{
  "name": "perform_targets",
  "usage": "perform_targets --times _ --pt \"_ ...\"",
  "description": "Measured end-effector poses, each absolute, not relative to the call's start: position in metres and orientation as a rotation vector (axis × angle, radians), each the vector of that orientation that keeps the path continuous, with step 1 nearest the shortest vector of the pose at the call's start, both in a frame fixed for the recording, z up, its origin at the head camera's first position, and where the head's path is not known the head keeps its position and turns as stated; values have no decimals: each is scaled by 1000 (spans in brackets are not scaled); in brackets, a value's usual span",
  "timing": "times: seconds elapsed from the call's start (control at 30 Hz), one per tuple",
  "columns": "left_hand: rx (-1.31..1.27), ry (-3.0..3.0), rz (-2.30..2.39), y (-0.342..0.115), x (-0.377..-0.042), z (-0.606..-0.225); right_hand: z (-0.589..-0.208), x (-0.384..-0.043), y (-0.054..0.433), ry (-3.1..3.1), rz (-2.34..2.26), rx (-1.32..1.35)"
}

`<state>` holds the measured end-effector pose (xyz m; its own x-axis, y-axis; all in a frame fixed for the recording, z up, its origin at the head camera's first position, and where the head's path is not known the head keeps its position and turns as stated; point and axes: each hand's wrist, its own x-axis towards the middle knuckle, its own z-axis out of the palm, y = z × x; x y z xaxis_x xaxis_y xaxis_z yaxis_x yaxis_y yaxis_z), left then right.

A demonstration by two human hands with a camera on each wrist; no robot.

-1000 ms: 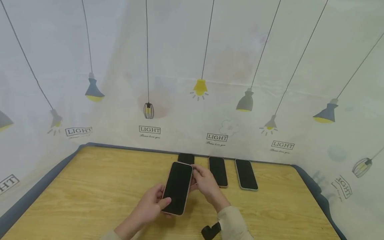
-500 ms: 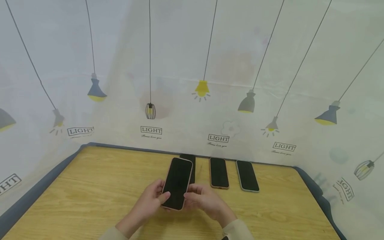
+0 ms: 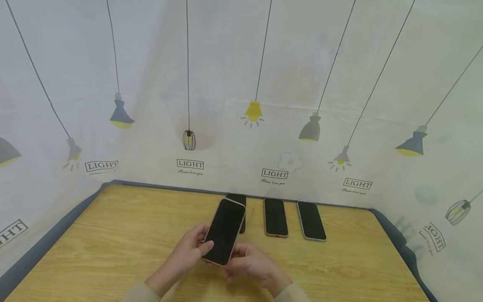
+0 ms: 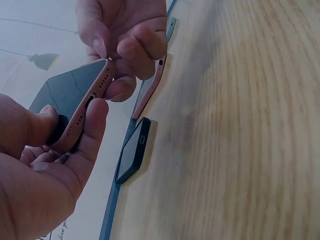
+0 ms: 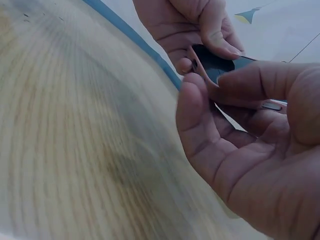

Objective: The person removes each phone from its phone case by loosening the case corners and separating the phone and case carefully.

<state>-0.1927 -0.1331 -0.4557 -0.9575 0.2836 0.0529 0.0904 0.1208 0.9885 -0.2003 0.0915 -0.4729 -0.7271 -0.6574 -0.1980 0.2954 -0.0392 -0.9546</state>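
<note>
Over the wooden table (image 3: 113, 235), the head view shows us the pink-framed phone (image 3: 225, 231), held tilted with its dark screen up. We see the left hand (image 3: 186, 249) pinching its lower left side, the thumb on the glass, while the right hand (image 3: 253, 266) is at its lower right corner, fingers curled. Behind it we find a black phone (image 3: 240, 198), partly hidden; farther right lie a reddish-framed phone (image 3: 275, 217) and a pale-framed phone (image 3: 311, 221), apart from each other.

From the left wrist, we see the bottom end of the held phone, the left thumb lying on its screen and the right thumb touching a corner.

From the right wrist, we see the right thumb over the edge and fingers beneath, so this hand also pinches the phone; how firmly, we cannot tell.
</note>
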Motion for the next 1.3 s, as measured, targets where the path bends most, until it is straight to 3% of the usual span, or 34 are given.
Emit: perform_targets --times 0.6,0.9,1.3 --pt "392 2390 1828 -129 -192 -454 -478 -194 69 1638 -1964 -76" --pt "352 2433 1769 -131 -193 -450 -475 -194 71 1626 -1925 -143" --pt "389 2010 1979 -140 -197 -454 -469 -200 85 1588 -1786 -409"
